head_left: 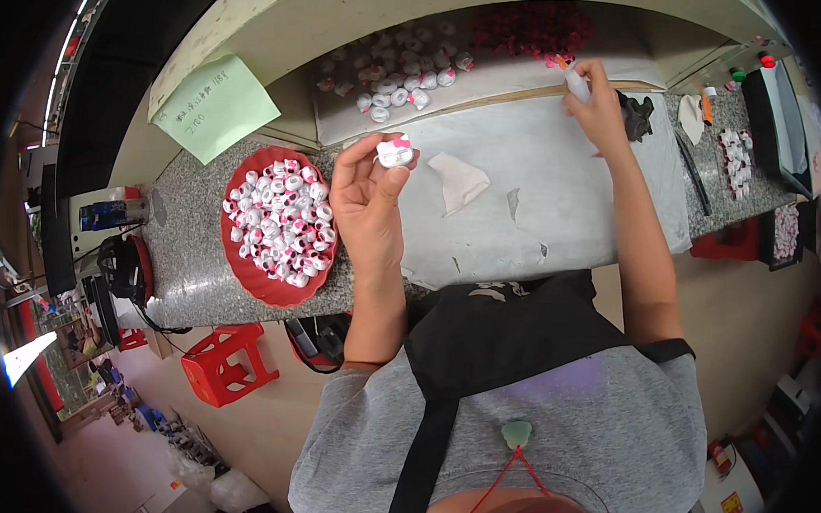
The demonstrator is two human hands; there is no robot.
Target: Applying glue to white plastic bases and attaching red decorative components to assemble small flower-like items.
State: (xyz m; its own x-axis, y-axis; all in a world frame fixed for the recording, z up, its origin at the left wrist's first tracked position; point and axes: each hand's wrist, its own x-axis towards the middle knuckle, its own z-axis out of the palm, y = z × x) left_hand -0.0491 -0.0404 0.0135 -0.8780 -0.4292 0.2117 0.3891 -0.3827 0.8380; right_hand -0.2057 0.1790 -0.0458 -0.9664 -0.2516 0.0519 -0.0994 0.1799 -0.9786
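Between the thumb and fingers of my left hand (369, 196) is a small white figurine head (395, 152) with a pink bow, raised over the left part of the paper-covered work surface (548, 207). My right hand (600, 114) is closed around a small whitish squeeze bottle (576, 85) with an orange tip, at the far right of that surface. The tip points toward a heap of dark pink small pieces (531, 27) at the back. Left of that heap lie several loose white figurine heads (398, 96). A red scalloped bowl (285, 294), full of white-and-pink heads, stands beside my left forearm.
A crumpled white tissue (460, 182) lies mid-surface. A black rag (636, 116) and a black strip (695, 179) sit at the right, with more small white pieces (736, 164) beyond. A green note (215, 108) hangs from the shelf edge. A red stool (229, 363) stands below left.
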